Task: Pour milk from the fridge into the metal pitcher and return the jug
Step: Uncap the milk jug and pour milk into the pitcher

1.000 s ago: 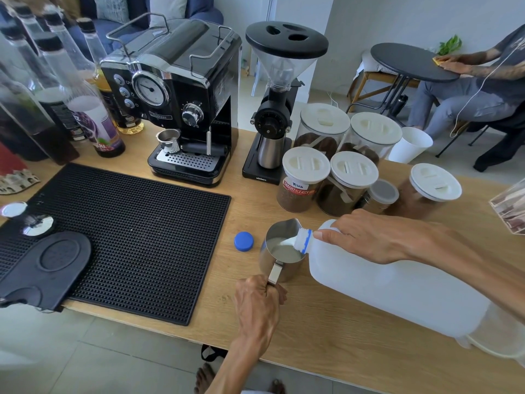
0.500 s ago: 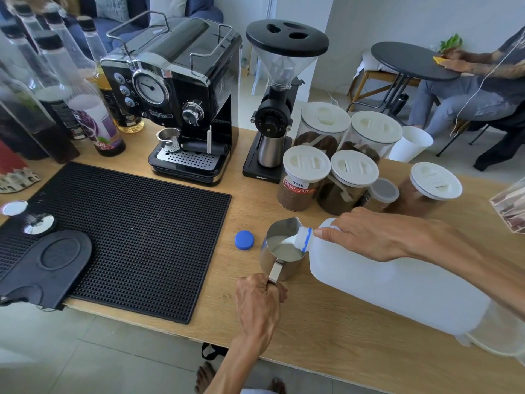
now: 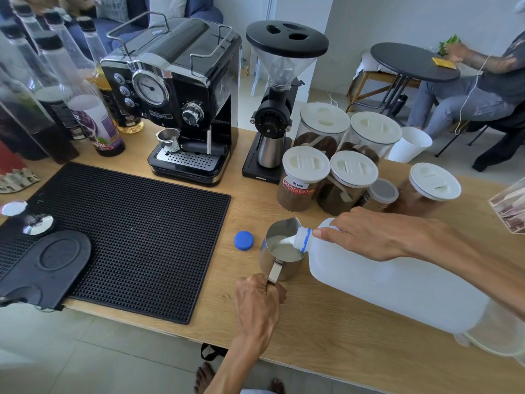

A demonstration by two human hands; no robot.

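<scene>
A metal pitcher stands on the wooden counter and holds white milk. My left hand grips its handle at the near side. A large translucent white milk jug lies tipped almost flat, its blue-ringed neck over the pitcher's rim, and a stream of milk runs from it into the pitcher. My right hand holds the jug on top, just behind the neck. The jug's blue cap lies on the counter left of the pitcher.
A black ribbed mat covers the left counter, with a tamping station on it. Behind stand an espresso machine, a grinder, several lidded jars and syrup bottles. A person sits at a round table far right.
The milk level in the pitcher has risen slightly. Both hands, the jug and the pitcher stay where they were.
</scene>
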